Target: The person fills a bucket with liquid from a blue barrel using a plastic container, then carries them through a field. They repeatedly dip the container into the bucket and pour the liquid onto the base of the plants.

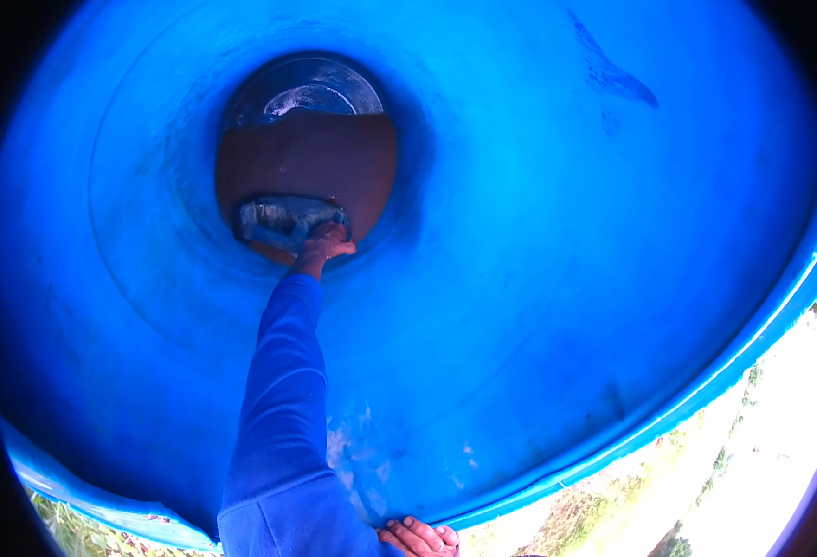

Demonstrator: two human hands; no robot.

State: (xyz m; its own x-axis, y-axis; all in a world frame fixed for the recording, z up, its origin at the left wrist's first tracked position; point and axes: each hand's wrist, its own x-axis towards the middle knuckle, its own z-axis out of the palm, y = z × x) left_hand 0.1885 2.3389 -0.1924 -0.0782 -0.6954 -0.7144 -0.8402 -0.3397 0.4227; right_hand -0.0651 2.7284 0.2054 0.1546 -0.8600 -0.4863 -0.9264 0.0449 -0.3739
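Where brown liquid [320, 158] pools, left hand [325, 243] clasps container [274, 218]; right hand [419, 538] touches rim [649, 429].

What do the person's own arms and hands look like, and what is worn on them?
The left arm wears a long, plain blue sleeve, creased along the forearm, with a seam-like line lower down; it ends near the wrist. The left hand and right hand show no gloves. The right arm's sleeve cannot be made out.
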